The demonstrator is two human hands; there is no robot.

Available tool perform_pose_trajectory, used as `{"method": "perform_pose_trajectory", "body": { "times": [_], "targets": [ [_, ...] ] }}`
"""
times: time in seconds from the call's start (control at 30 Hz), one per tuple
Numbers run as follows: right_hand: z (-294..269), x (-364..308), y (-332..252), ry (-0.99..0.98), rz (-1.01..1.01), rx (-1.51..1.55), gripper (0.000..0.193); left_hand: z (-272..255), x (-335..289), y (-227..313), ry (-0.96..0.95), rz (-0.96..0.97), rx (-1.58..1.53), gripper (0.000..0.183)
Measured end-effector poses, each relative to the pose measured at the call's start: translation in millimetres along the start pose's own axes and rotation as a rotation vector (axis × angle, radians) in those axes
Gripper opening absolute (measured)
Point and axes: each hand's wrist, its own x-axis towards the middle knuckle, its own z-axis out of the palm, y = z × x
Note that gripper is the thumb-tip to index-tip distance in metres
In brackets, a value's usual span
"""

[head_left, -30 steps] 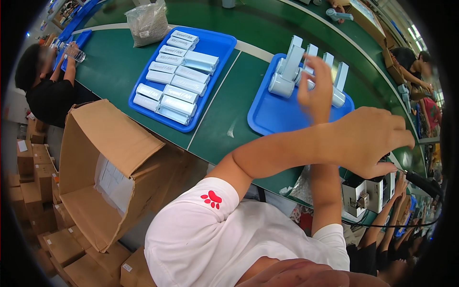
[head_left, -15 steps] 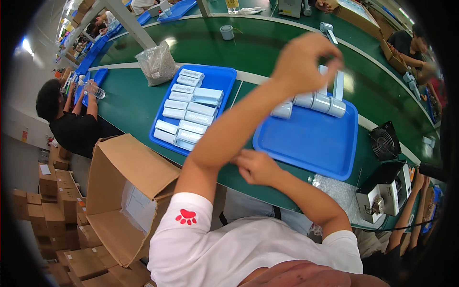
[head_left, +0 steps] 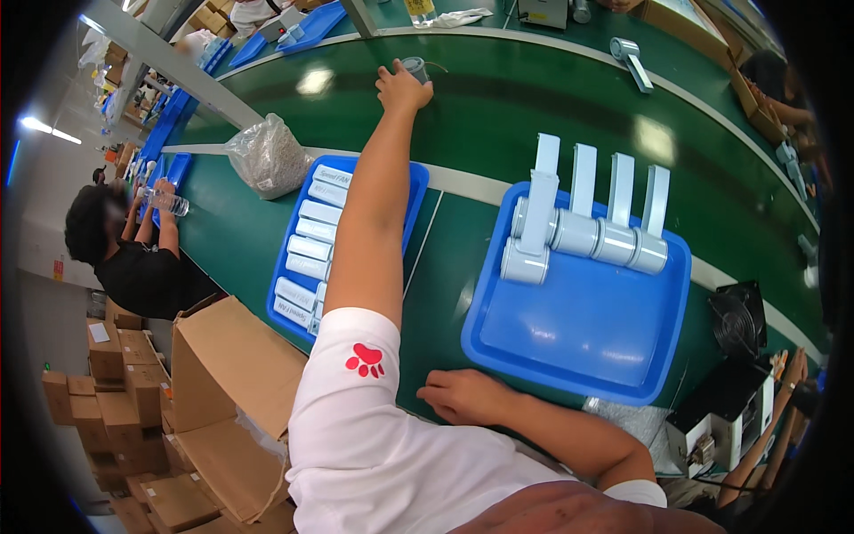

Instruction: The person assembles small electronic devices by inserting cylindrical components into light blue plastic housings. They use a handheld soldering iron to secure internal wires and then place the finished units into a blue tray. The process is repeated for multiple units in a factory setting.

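Observation:
My left hand (head_left: 403, 88) reaches far across the green belt, fingers spread beside a small grey cylindrical part (head_left: 414, 66). A thin wire sticks out from that part. The hand partly covers it, and no firm grip shows. Near the front table edge rests my right hand (head_left: 464, 397), its fingers curled in with nothing visible in them. Beyond it stands a blue tray (head_left: 578, 347). Several pale grey hair-dryer-shaped units (head_left: 574, 233), with round heads and flat handles, lie along the tray's far side. One lies across the others at the left.
Under my left arm, a second blue tray (head_left: 414, 191) holds several pale oblong pieces (head_left: 310, 247). A bag of granules (head_left: 269, 158) sits behind it. An opened carton (head_left: 236, 378) stands at left, a black fan (head_left: 738, 322) at right. Another person (head_left: 133, 249) works at far left.
My left arm has swung left and away, from over the right tray to the grey cylinder. A unit now lies across the others there. My right hand has shifted little.

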Motion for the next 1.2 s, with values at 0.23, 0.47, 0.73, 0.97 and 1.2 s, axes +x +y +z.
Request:
{"method": "perform_pose_trajectory", "body": {
  "times": [0.23,0.47,0.73,0.97,1.2],
  "targets": [
    [-3.7,3.9,2.5,-0.044,0.002,0.045,0.020,18.9,35.1,-18.7,0.017,0.057,-0.200,0.085],
    [-11.1,12.1,-6.4,-0.022,-0.004,0.020,0.023,-107.8,-74.3,82.6,0.575,0.223,-1.333,0.061],
    [-10.8,3.9,-10.0,0.154,0.286,0.171,0.012,-293.3,-284.4,89.5,-0.087,0.499,-2.210,0.064],
    [-61.0,89.9,-51.7,0.400,0.272,-0.192,0.011,-327.5,-364.2,70.5,0.340,0.828,-1.864,0.068],
    [-73.5,178.2,27.3,0.328,0.179,-0.715,0.025,-324.8,-351.4,55.5,0.281,0.756,-1.834,0.068]
  ]
}}
